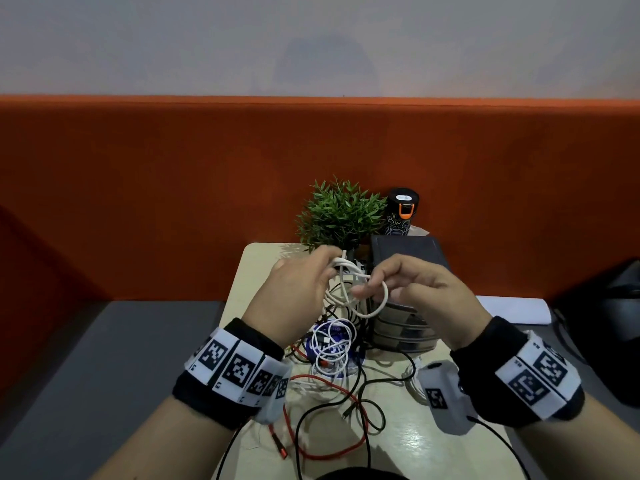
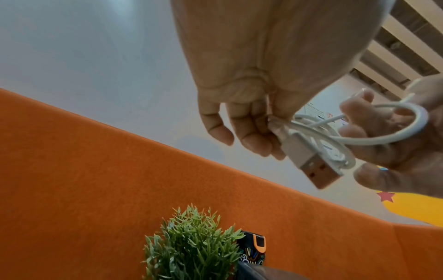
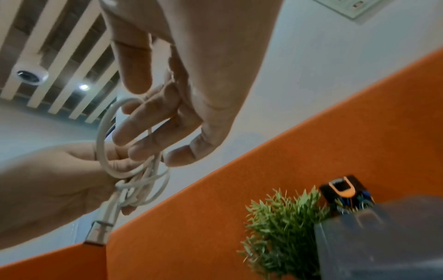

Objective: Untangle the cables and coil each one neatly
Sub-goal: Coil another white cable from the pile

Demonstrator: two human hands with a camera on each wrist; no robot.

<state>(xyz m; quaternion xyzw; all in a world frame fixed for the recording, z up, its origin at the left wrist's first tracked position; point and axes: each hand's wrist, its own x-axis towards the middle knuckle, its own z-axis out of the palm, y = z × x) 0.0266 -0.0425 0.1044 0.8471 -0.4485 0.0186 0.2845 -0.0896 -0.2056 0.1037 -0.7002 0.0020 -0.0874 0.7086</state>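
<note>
A white USB cable (image 1: 360, 292) is held in small loops above the table between both hands. My left hand (image 1: 294, 292) grips the gathered loops near the USB plug (image 2: 309, 163), which sticks out past its fingers. My right hand (image 1: 412, 289) has its fingers curled through one loop (image 3: 105, 136) of the same cable (image 3: 141, 180). Below them on the small beige table (image 1: 415, 441) lies a tangle: a thin white cable (image 1: 332, 348), a red cable (image 1: 329, 386) and a black cable (image 1: 363, 410).
A small green plant (image 1: 341, 213), a black bottle with an orange clip (image 1: 401, 211) and a dark box (image 1: 405, 254) stand at the table's back. A metal container (image 1: 401, 327) sits right of the tangle. An orange partition (image 1: 138, 185) runs behind. A white sheet (image 1: 512, 308) lies right.
</note>
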